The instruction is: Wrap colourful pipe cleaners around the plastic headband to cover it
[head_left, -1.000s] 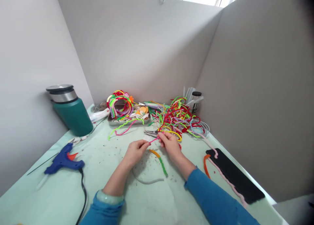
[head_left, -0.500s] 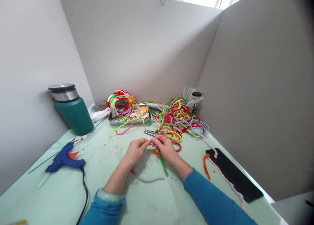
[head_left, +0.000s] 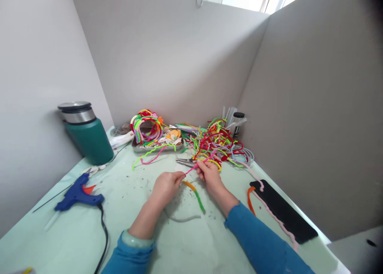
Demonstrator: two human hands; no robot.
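A pink pipe cleaner (head_left: 191, 170) is stretched between my hands above the table. My left hand (head_left: 166, 186) pinches its near end, fingers closed. Farther along, my right hand (head_left: 208, 174) grips it between thumb and fingers, and a free length sticks out beyond that hand toward the back. Below the hands lies an orange and green pipe cleaner piece (head_left: 196, 194). A grey curved strand (head_left: 184, 219) rests nearer to me. Just behind my right hand are scissors with yellow handles (head_left: 186, 161), partly covered by it.
A tangled pile of pipe cleaners (head_left: 214, 136) fills the back right. Beside it stands a metal tray (head_left: 158, 148) with colourful rings and small pieces. At left are a blue glue gun (head_left: 76, 194) with a cord and a green bottle (head_left: 89, 140). A black flat object (head_left: 284, 212) lies right.
My right hand has moved right and slightly back, away from my left hand. More of the pink pipe cleaner now shows between them.
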